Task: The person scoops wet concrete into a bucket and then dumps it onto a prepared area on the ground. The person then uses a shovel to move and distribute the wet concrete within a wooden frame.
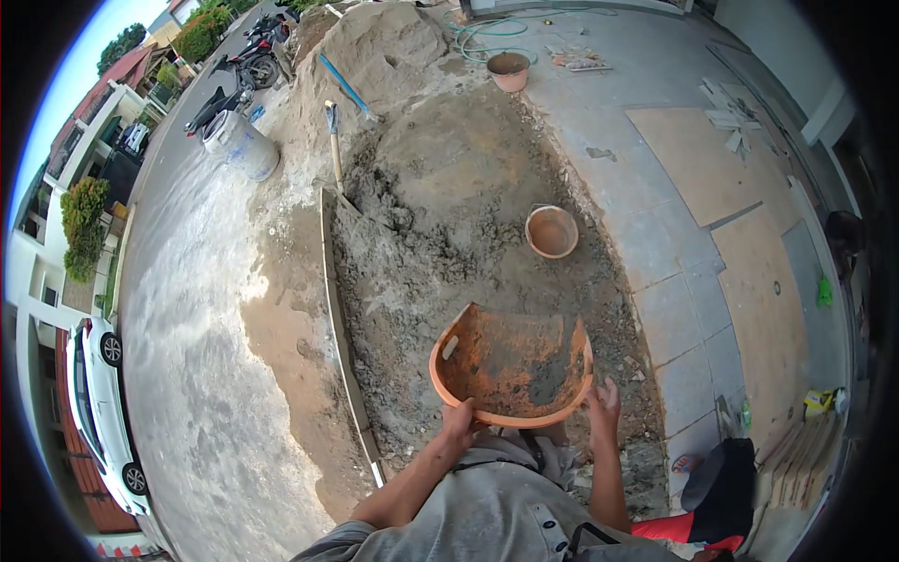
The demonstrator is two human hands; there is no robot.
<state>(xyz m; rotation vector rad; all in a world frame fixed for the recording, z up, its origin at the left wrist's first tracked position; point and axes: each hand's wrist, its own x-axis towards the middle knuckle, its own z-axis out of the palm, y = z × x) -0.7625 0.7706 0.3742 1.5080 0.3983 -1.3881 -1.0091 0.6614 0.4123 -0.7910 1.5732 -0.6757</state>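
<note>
In front of my waist is a scoop-shaped orange plastic tub (510, 356), its far side cut away and its inside smeared with grey mortar. My left hand (459, 421) is closed on its near left rim. Beside the right rim is my right hand (602, 401), fingers stretched and apart, with the thumb side close to or touching the tub. Beyond the tub, a small mortar-stained bucket (552, 231) stands on the wet grey mix (431, 253). Farther left, a shovel (335, 155) has its blade in the mix.
A blue-handled tool (346, 86) leans by the sand pile (375, 42). A long form board (339, 328) edges the mix on the left. A white drum (241, 145) and another bucket (508, 72) stand farther off. At right are paving and boards (763, 290); a person's leg (721, 487) is near.
</note>
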